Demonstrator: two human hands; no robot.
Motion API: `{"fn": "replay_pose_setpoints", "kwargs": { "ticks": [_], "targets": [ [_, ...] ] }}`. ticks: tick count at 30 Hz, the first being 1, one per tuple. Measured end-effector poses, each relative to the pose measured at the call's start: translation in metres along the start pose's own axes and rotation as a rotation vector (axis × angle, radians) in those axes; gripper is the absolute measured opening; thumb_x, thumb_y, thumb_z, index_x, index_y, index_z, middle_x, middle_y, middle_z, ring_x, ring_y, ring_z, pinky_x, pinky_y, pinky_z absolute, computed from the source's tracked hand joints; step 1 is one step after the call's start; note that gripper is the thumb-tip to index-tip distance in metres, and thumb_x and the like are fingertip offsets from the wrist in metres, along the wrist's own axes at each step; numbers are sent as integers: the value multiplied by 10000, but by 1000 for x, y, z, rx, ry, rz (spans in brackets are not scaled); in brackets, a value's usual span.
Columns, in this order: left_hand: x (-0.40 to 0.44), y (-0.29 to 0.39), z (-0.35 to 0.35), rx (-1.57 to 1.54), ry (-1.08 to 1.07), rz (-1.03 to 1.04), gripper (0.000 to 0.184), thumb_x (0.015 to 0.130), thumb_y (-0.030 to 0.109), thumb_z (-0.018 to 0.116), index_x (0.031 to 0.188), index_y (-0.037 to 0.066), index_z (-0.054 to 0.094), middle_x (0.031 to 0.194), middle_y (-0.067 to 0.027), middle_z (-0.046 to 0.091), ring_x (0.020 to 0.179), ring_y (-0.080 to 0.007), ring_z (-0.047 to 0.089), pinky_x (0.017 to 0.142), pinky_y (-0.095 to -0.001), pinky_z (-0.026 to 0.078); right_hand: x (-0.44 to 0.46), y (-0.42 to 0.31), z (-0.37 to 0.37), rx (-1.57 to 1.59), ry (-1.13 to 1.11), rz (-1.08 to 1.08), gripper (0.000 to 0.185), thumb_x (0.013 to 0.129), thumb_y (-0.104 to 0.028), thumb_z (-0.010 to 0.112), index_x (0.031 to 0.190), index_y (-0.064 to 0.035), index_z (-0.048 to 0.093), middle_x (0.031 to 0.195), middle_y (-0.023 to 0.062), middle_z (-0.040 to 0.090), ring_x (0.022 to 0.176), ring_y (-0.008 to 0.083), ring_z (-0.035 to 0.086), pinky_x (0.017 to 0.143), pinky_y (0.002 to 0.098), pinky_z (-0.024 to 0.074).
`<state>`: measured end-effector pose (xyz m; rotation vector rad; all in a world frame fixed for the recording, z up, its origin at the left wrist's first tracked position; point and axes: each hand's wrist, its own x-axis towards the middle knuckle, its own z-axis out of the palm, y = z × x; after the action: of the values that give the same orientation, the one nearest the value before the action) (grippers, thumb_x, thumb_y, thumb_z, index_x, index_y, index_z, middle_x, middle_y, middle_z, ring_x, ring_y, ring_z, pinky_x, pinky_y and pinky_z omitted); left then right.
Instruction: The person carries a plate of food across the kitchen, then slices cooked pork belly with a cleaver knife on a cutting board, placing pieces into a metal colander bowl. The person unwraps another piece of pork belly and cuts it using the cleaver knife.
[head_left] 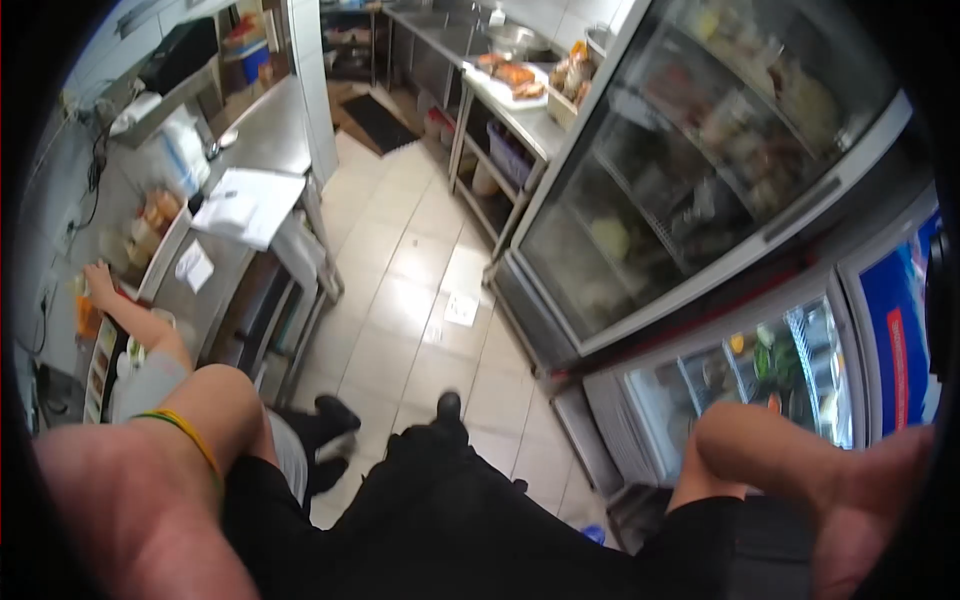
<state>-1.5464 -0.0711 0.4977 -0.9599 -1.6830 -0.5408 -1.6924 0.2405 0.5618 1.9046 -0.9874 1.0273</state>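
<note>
Both my arms are bent, with the forearms raised toward the camera. My left hand (120, 510) is a large blur at the lower left, its fingers out of sight; a yellow and green band (190, 437) circles that arm. On the other side, my right hand (885, 485) is at the picture's dark edge, with its fingers also hidden. I cannot see anything held in either hand. Below them is my black clothing (450, 530).
Left of me, a co-worker's hand (100, 287) reaches over a steel counter (205, 300) with papers (248, 207). A glass-door fridge (680, 190) and a lit display fridge (770, 370) line the right. Tiled floor (385, 260) leads to a bench with a food-laden white board (505, 85).
</note>
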Motion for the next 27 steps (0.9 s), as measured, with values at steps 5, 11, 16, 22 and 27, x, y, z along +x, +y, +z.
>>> {"fn": "replay_pose_setpoints", "kwargs": {
  "ticks": [5,11,16,22,27],
  "targets": [
    [3,-113,31,3,37,168,299,846,-25,574,1143,-1,547,1073,-97,579,917,-159,591,835,-280,471,-19,122,26,-11,-80,-149,321,866,-110,553,1121,85,565,1015,185,609,921,243,599,845,380,476],
    [18,-241,45,38,-59,101,291,850,-3,570,1140,1,547,1069,-102,576,904,-162,590,824,-283,476,-43,257,40,16,-31,-107,312,863,-111,571,1114,74,575,995,166,610,898,233,598,828,373,478],
    [1,-341,51,95,-165,52,285,853,16,566,1137,3,547,1065,-106,574,893,-164,590,815,-286,479,-82,371,80,71,-36,-131,304,861,-112,586,1109,64,583,978,150,611,878,225,598,815,367,480],
    [-20,-490,64,126,-240,-34,280,857,38,562,1135,5,546,1061,-111,571,879,-167,589,803,-289,484,-122,544,129,152,-78,-107,294,858,-112,604,1102,52,594,958,131,612,854,215,597,798,360,482],
    [-53,-619,50,170,-223,-95,276,861,57,558,1132,7,546,1057,-116,569,868,-169,588,794,-291,488,-139,679,188,199,-125,-128,287,856,-113,619,1096,42,602,941,115,613,834,207,597,784,353,484]
  ]
}}
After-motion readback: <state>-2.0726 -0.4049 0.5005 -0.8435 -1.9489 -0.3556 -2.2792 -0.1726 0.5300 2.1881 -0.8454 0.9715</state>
